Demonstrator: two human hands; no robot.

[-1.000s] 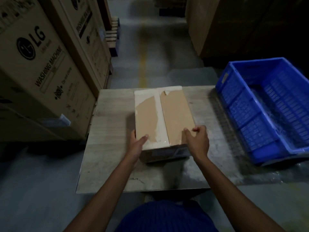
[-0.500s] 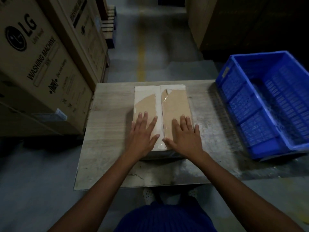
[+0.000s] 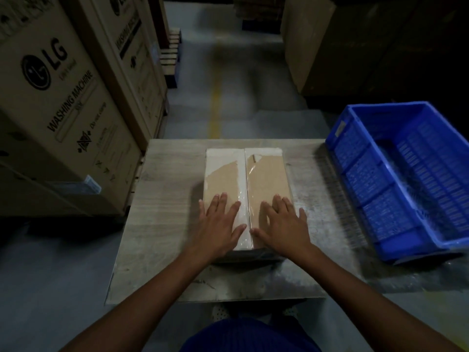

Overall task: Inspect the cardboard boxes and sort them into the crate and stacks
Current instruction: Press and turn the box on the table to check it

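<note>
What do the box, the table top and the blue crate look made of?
Box: brown cardboard, white facing apparently peeled off in patches, glossy clear tape along the centre seam.
Table top: wood-grain board or laminate, matte, scuffed; can't tell which.
Crate: blue moulded plastic, ribbed, perforated walls, slight sheen.

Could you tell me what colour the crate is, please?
The crate is blue, clearest in the head view.

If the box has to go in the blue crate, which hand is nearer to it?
Probably the right hand: it lies flat on the cardboard box's right half, the side facing the blue crate. The left hand rests on the far half.
</note>
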